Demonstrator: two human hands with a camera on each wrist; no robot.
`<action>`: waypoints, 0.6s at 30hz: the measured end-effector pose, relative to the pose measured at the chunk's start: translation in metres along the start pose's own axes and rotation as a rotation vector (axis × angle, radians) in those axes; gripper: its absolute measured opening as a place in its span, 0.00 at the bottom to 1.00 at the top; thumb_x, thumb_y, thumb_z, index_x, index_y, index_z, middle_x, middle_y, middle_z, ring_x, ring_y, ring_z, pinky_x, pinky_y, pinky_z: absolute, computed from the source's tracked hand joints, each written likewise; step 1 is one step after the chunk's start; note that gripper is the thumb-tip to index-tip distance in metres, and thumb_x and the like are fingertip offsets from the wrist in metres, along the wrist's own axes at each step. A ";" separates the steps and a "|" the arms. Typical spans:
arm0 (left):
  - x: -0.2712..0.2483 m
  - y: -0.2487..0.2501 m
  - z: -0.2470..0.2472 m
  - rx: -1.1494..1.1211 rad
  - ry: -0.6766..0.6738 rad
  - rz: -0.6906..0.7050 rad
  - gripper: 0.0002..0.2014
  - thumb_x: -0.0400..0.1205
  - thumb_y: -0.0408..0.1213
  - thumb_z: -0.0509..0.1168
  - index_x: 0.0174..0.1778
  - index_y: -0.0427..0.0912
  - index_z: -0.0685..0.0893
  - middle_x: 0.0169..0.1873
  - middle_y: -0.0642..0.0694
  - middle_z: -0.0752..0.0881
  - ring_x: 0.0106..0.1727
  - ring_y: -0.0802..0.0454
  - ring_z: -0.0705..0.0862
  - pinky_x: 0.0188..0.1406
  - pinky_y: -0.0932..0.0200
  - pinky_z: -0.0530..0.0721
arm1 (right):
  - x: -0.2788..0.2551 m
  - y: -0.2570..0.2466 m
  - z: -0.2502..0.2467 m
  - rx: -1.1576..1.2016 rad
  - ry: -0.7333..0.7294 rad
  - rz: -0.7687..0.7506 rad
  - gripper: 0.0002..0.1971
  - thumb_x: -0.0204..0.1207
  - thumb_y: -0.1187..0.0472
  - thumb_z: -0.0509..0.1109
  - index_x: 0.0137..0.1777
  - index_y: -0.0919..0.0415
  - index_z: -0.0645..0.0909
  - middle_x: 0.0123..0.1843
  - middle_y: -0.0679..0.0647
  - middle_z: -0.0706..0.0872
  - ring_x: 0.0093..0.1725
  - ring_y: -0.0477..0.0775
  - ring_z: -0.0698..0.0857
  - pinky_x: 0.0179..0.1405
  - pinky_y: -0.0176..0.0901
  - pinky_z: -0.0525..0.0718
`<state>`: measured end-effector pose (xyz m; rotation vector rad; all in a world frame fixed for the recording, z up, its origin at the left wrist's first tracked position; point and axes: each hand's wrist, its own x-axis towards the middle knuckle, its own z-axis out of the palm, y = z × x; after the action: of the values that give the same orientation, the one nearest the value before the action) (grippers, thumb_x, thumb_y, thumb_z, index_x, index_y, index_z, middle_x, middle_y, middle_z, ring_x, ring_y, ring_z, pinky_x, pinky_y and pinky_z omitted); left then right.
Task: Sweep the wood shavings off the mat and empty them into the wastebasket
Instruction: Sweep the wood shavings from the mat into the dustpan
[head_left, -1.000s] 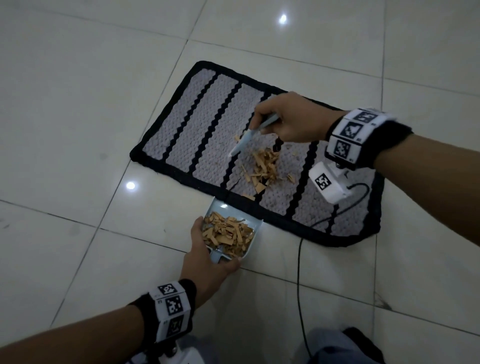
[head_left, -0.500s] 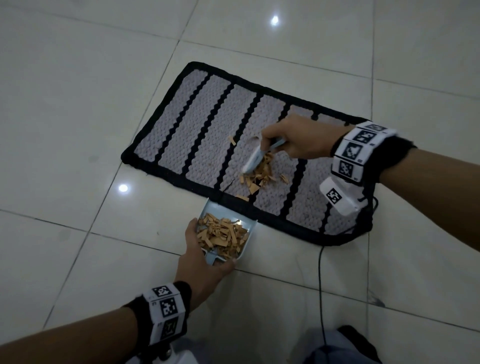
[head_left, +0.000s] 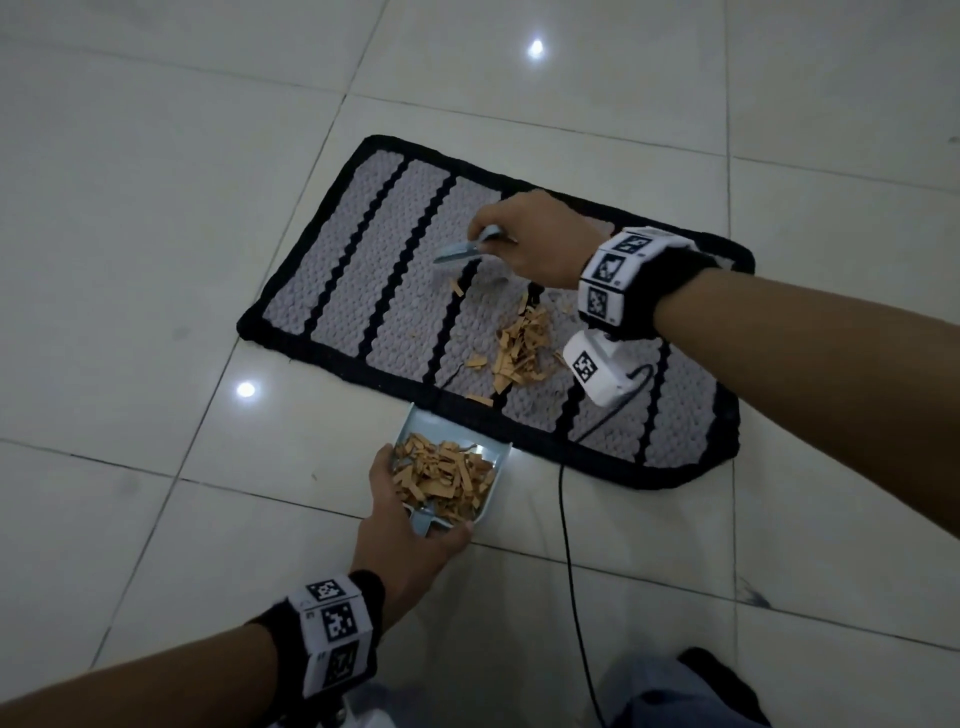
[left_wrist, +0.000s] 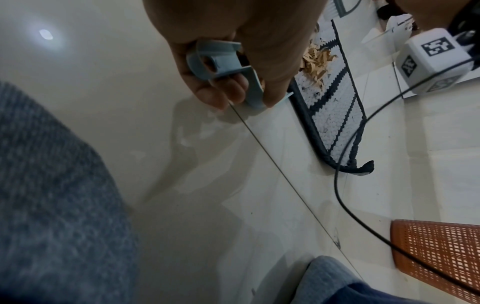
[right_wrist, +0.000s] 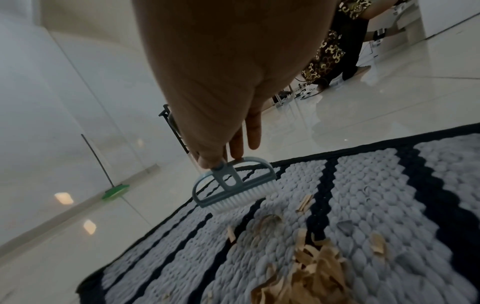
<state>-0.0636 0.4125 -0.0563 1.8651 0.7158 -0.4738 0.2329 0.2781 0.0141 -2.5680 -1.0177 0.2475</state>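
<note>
A grey mat with black stripes lies on the tiled floor. A pile of tan wood shavings sits on it near the front edge, also seen as shavings close to the right wrist camera. My right hand grips the handle of a small blue brush, its bristles just above the mat beyond the pile. My left hand holds the handle of a blue dustpan, which rests on the floor at the mat's edge, full of shavings.
An orange mesh wastebasket stands on the floor to my right. A black cable runs from the right wrist camera across the mat and floor. My knees in blue cloth are close below. A green broom leans far off.
My right hand has lifted the brush off the pile and carried it back up the mat, away from the dustpan. The left hand and dustpan have stayed put.
</note>
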 end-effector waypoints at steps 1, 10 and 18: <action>0.000 0.000 0.000 -0.002 -0.001 -0.002 0.58 0.69 0.43 0.82 0.83 0.60 0.45 0.64 0.50 0.81 0.50 0.48 0.87 0.44 0.45 0.90 | 0.005 -0.001 0.003 -0.024 -0.023 -0.004 0.11 0.83 0.61 0.66 0.61 0.60 0.85 0.55 0.58 0.88 0.49 0.57 0.83 0.48 0.42 0.76; 0.001 -0.002 -0.001 -0.027 -0.009 0.012 0.57 0.70 0.40 0.81 0.83 0.61 0.44 0.62 0.54 0.80 0.52 0.51 0.86 0.41 0.47 0.89 | -0.024 0.008 -0.013 -0.028 -0.227 -0.057 0.11 0.77 0.72 0.68 0.55 0.62 0.87 0.51 0.54 0.89 0.46 0.44 0.82 0.49 0.40 0.80; 0.002 -0.006 0.003 -0.019 0.016 0.022 0.58 0.68 0.43 0.82 0.82 0.62 0.45 0.61 0.53 0.80 0.52 0.46 0.86 0.43 0.44 0.89 | -0.049 0.042 -0.022 0.004 0.138 0.119 0.08 0.80 0.63 0.68 0.55 0.63 0.86 0.48 0.59 0.90 0.40 0.53 0.83 0.40 0.40 0.77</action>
<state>-0.0663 0.4117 -0.0627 1.8593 0.7075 -0.4373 0.2302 0.2096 0.0188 -2.6048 -0.8156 0.1012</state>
